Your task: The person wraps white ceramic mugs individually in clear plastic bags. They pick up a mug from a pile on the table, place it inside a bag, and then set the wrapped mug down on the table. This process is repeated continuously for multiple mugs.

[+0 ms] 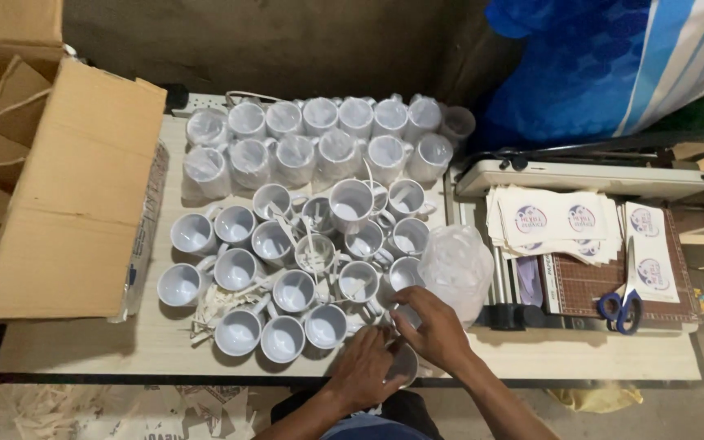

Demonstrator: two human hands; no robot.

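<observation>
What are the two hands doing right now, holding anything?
Left hand: fingers curled around a white mug at the table's near edge.
Right hand: bent over the same mug's top; what it grips cannot be told.

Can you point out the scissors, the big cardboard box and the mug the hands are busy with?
scissors (622, 305): head view, on the blue handles.
cardboard box (75, 187): head view, on its broad flap.
mug (405, 364): head view, on the white rim showing between both hands.

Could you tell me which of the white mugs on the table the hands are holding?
The mug at the table's near edge, gripped between left hand and right hand; all others stand untouched.
</observation>
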